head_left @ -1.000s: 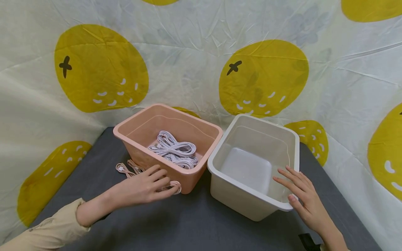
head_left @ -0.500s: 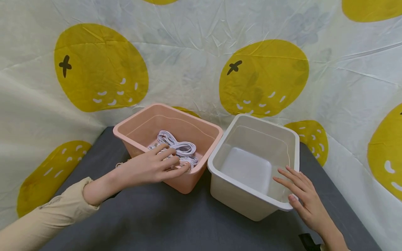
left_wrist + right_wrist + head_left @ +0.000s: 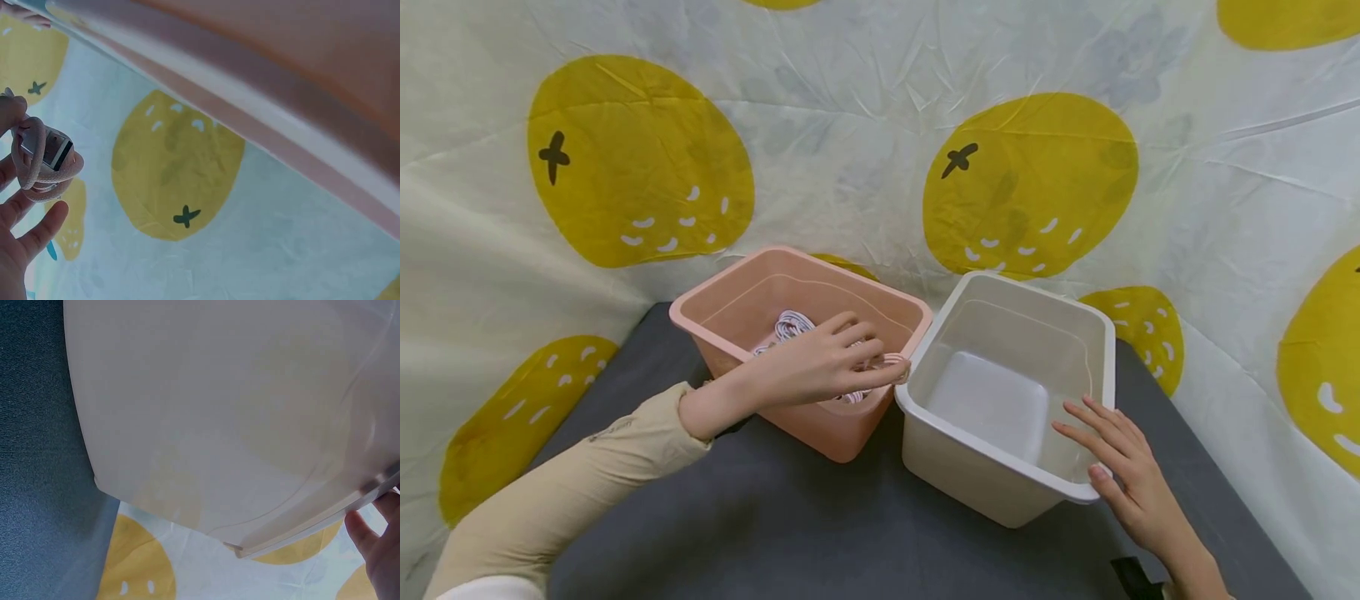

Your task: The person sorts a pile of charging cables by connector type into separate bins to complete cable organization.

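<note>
- A beige sleeve (image 3: 572,492) reaches in from the left across the dark grey table (image 3: 790,533)
- The left hand (image 3: 820,362) hovers over the pink bin (image 3: 722,312), its fingers pinching a coiled pink USB cable (image 3: 44,162) above the near right rim
- A bundle of white cables (image 3: 790,325) lies inside the pink bin
- The white bin (image 3: 985,475) stands just right of it, touching
- The right hand (image 3: 1123,475) rests flat with straight fingers on the white bin's near right rim, grasping nothing

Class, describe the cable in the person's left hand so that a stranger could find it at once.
On the dark grey table stand a pink bin and a white bin. Above the pink bin's near-right rim, the left hand holds a coiled cable; unlike the bundle inside, it is lifted.
</note>
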